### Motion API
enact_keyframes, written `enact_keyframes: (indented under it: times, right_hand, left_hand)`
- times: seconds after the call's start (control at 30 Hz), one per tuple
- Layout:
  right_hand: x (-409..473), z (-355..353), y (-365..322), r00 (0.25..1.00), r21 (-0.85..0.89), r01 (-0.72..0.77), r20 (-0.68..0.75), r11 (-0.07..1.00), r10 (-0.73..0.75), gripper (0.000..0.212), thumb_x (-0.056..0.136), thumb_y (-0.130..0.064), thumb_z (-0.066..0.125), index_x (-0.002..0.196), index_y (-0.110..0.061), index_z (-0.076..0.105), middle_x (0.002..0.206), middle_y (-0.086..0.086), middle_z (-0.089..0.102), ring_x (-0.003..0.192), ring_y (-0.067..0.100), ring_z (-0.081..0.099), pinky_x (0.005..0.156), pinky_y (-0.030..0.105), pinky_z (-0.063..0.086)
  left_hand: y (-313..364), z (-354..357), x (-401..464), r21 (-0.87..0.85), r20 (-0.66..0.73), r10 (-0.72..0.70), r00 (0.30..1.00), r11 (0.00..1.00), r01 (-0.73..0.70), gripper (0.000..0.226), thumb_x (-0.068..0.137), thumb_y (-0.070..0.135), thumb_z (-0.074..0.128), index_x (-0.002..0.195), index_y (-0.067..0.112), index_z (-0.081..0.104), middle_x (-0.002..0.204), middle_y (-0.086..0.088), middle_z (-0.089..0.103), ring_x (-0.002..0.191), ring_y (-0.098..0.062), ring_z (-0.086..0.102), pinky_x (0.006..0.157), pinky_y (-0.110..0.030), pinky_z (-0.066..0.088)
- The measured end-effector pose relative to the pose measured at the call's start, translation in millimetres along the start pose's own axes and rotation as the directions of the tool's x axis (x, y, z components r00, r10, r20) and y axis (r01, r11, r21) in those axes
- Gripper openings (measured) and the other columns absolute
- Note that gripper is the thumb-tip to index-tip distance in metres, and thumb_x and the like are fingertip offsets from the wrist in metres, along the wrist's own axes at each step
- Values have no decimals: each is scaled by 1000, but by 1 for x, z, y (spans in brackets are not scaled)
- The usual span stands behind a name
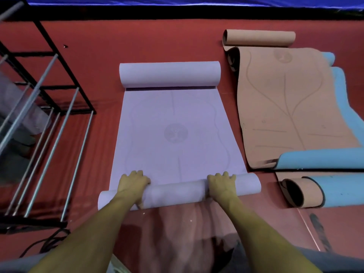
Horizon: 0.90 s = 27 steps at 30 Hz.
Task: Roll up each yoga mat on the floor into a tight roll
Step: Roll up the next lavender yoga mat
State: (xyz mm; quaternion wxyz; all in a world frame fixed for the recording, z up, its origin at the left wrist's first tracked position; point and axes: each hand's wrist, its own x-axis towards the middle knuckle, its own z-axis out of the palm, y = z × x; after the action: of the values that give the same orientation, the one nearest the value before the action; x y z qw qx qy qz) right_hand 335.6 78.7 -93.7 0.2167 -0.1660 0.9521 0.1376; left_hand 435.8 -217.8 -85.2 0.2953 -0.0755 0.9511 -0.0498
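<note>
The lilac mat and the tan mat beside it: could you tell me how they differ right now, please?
The lilac mat lies flat and straight between its two curled ends; the tan mat lies rumpled, partly over a blue mat. The left hand and right hand grip the lilac mat's near roll; no hand touches the tan mat. Both carry printed lines and a round emblem, and both are curled at the far end.

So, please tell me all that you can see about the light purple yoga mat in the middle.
The light purple yoga mat lies on the red floor, looking soft and foam-like, with faint curved lines and a round emblem on its flat middle. Its far end is curled into a roll, and its near end is rolled too. The left hand and the right hand both grip the near roll from above. To its right lies a tan mat, apart from it.
</note>
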Motion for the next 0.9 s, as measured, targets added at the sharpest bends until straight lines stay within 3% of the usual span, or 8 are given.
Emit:
enact_keyframes:
  times: [0.17,0.27,0.37,0.53,0.7,0.9]
  right_hand:
    - [8,-9,-3,998,85,40,52,996,-45,41,88,-18,61,124,-14,43,113,5,68,117,32,54,97,45,45]
    - [8,-14,-6,993,113,68,86,991,-78,41,89,-21,59,126,-13,42,120,7,65,118,34,53,93,43,46]
    - [6,-8,-9,995,99,69,63,993,-76,42,90,-19,59,128,-12,43,119,8,63,115,33,54,89,41,50]
    - [4,0,-9,998,-29,54,-9,998,-54,43,93,-9,56,134,-15,42,119,6,62,114,31,55,78,37,50]
    - [9,1,-8,996,-93,85,16,992,-83,46,93,-9,56,136,-13,40,121,10,64,116,36,56,92,47,56]
    - [11,3,-9,995,-107,99,7,989,-98,47,91,-5,56,134,-12,39,116,10,64,110,36,58,91,47,57]
  left_hand:
    - [-5,8,-8,-83,-105,10,994,996,-18,71,67,30,89,128,35,53,120,9,56,112,-17,58,85,-35,48]
    - [-8,14,-14,-141,-101,9,995,990,-23,66,75,21,80,134,38,55,125,11,60,115,-16,60,94,-39,50]
    - [-9,18,-16,-227,19,62,998,972,-56,71,83,26,71,147,43,44,143,15,52,130,-18,54,109,-43,42]
    - [-8,15,-13,-194,33,107,994,976,-99,57,86,25,66,137,43,46,130,7,55,118,-25,56,87,-39,43]
    - [-11,15,-9,-217,20,103,994,971,-96,50,84,23,65,126,44,51,121,12,58,111,-23,57,83,-39,41]
    - [-7,17,-7,-213,-6,52,999,976,-52,44,79,21,64,116,42,54,110,13,61,102,-22,60,77,-36,42]
